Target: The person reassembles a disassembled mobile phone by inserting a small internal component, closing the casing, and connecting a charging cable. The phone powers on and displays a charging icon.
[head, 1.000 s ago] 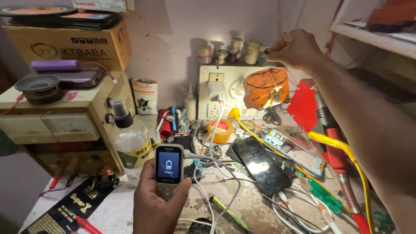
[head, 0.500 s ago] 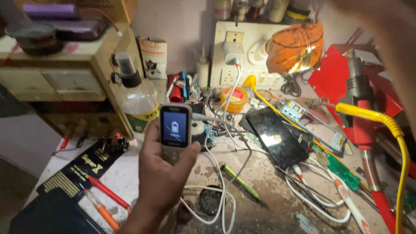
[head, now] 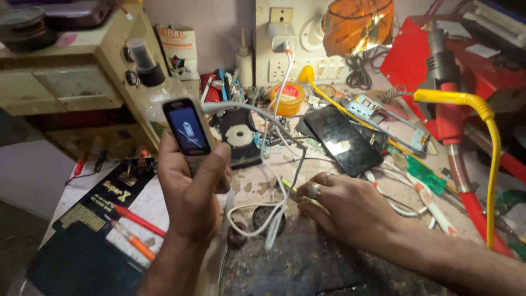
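My left hand holds a small grey keypad phone upright, its lit screen showing a battery symbol. A white charging cable runs from the phone's top up to a plug in the white wall socket board and loops down on the bench. My right hand, with rings on two fingers, rests palm-down on the worn bench, fingertips touching a thin yellow-green tool beside the cable loop. A black smartphone lies face-up just beyond that hand.
A beige power-supply box stands at left with a clear bottle by it. Red and orange pens lie on a black mat. A yellow tin, circuit board, yellow cable, red stand and orange lamp crowd the back and right.
My right hand has come down from the shelf at upper right onto the bench near the cable. The left hand has tilted the phone and brought it closer; the view dropped lower.
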`<act>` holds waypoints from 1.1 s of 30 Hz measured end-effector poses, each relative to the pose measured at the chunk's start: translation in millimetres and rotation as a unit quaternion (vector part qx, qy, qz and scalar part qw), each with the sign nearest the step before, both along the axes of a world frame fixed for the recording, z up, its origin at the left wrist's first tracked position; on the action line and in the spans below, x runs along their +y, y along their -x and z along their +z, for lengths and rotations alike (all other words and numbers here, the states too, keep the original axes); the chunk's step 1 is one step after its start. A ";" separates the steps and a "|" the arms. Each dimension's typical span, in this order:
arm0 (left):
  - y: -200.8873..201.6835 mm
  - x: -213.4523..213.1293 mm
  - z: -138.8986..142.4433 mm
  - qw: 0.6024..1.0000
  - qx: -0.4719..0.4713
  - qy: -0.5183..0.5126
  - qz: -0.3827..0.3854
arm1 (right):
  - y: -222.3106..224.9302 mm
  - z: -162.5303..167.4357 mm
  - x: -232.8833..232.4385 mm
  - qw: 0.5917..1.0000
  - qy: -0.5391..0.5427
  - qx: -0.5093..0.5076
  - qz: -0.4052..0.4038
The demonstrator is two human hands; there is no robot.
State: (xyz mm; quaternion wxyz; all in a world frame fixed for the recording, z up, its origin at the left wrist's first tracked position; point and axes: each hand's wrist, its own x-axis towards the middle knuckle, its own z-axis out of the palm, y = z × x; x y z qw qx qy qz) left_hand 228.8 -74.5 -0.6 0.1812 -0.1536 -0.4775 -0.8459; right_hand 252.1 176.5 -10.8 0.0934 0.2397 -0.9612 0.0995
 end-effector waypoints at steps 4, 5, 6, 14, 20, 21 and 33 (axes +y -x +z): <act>1.6 -7.0 4.3 0.995 0.033 -0.093 -0.022 | 11.4 1.1 -9.0 0.993 -0.019 0.113 -0.003; 2.4 -9.1 4.9 0.991 0.042 -0.122 -0.027 | 6.9 1.2 -12.8 0.996 -0.010 0.092 -0.016; 3.7 -12.5 5.8 0.991 0.051 -0.120 -0.012 | -1.6 0.7 -17.1 0.997 0.000 0.072 -0.028; 14.0 -32.6 11.8 0.990 0.079 -0.050 0.105 | -10.4 -0.6 -55.2 0.999 0.034 0.021 0.024; 11.0 -19.6 13.3 0.992 0.011 0.022 0.125 | -27.8 -3.1 -74.4 0.986 0.103 0.060 0.116; 9.6 -17.6 12.8 0.990 0.003 0.052 0.133 | -29.6 -7.5 -79.7 0.983 0.127 0.040 0.126; -2.0 11.7 7.3 0.986 -0.086 0.139 0.025 | -50.2 -2.9 -9.4 0.986 0.117 0.118 -0.017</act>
